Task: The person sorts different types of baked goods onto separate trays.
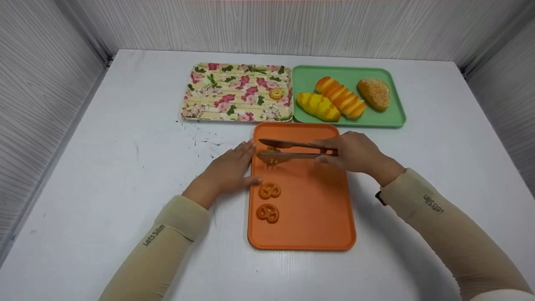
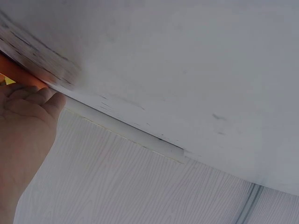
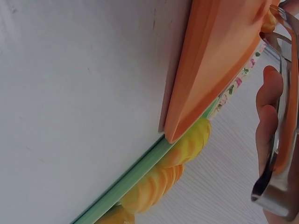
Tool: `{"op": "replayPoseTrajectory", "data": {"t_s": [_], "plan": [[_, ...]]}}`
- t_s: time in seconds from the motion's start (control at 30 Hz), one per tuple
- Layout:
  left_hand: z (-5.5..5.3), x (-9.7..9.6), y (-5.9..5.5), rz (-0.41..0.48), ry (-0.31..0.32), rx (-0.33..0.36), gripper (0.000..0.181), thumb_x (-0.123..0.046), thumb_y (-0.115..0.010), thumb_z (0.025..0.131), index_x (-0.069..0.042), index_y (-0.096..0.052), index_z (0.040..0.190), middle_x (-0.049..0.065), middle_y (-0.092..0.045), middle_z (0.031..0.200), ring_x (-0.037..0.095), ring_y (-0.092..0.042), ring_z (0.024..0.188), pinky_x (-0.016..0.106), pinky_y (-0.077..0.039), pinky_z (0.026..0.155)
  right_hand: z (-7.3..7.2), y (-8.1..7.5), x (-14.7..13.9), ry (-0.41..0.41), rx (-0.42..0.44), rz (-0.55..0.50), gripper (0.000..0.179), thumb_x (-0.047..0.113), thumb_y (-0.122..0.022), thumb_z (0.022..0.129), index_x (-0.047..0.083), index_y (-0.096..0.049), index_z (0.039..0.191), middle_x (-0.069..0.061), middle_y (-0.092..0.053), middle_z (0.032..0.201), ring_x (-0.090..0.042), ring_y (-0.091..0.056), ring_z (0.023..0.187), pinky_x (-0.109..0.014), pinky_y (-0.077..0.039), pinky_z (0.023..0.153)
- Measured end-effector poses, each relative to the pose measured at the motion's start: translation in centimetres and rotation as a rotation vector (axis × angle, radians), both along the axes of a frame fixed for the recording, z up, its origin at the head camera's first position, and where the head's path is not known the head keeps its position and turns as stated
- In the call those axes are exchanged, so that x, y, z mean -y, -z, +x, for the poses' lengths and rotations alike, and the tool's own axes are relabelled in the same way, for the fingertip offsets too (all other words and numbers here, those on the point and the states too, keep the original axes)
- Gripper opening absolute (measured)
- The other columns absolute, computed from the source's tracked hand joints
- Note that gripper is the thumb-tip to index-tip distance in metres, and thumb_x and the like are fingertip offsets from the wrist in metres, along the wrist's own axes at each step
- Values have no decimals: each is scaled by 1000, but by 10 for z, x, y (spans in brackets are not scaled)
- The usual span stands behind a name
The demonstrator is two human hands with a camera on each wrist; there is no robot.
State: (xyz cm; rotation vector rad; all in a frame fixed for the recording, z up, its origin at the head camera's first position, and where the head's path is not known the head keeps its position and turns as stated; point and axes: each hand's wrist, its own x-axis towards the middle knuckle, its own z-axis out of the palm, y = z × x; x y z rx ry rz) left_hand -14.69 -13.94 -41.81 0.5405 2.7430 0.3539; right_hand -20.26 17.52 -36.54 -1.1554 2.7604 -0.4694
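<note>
My right hand [image 1: 360,152] grips metal tongs [image 1: 284,144] over the far part of an orange tray [image 1: 309,200]. Between the tong tips sits a small golden cookie [image 1: 273,149], partly hidden by the nearer tip. In the right wrist view, the tongs [image 3: 276,198] lie along the fingers with their tips around the cookie. My left hand [image 1: 228,171] has its fingers extended against the tray's left rim, thumb reaching over the edge. Two brown pretzels [image 1: 269,191] lie near the thumb, one nearer me than the other, along the tray's left side.
Behind the orange tray stands a floral tray [image 1: 217,90] with one round cookie [image 1: 276,93] on its right side. Beside it, a green tray [image 1: 351,73] carries a yellow bread [image 1: 318,106], an orange striped bread [image 1: 340,97] and a seeded bun [image 1: 374,94]. Panelled walls enclose the white table.
</note>
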Motion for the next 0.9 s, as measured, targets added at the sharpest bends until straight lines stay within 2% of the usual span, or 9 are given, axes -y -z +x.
{"op": "replayPoseTrajectory", "data": {"t_s": [0.1, 0.23, 0.37, 0.53, 0.7, 0.9], "plan": [[-1, 0, -1, 1, 0, 1, 92, -62, -48, 90, -8, -8, 154, 3, -1, 159, 20, -4, 144, 40, -13, 115, -3, 0, 1, 4, -11, -22, 45, 41, -66, 88, 19, -64, 128, 7, -50, 52, -12, -38, 45, -30, -32, 46], [-1, 0, -1, 4, -3, 7, 93, -62, -49, 90, -9, -7, 154, 2, -1, 159, 20, -3, 144, 40, -12, 115, -9, -1, 5, 0, -29, -69, 43, 36, -67, 89, 14, -66, 125, 4, -61, 65, -11, -39, 46, -30, -33, 45], [-1, 0, 0, 9, -3, 9, 93, -62, -49, 90, -10, -7, 154, 1, -1, 159, 20, -3, 144, 40, -13, 115, -15, -2, 7, 29, -32, -104, 42, 37, -67, 88, 16, -66, 125, 3, -66, 75, -12, -42, 48, -30, -35, 46], [-1, 0, -1, 17, -3, 13, 93, -61, -49, 90, -9, -6, 154, 3, -1, 159, 21, -4, 144, 41, -14, 114, -23, -4, 11, 84, -41, -106, 46, 43, -64, 89, 23, -62, 130, 1, -62, 70, -13, -40, 46, -31, -34, 46], [0, 1, -2, 32, 10, -4, 93, -60, -51, 90, -6, -9, 153, 5, -3, 159, 21, -4, 144, 40, -14, 114, -32, -7, 16, 151, -30, -114, 47, 44, -64, 89, 23, -61, 131, -1, -52, 57, -15, -36, 45, -32, -31, 45], [1, 0, -1, 25, 1, -12, 93, -61, -51, 89, -6, -10, 153, 4, -4, 159, 20, -4, 144, 39, -13, 115, -43, -7, 23, 230, -4, -103, 49, 45, -63, 89, 25, -58, 133, -3, -49, 55, -17, -33, 46, -32, -30, 46]]}}
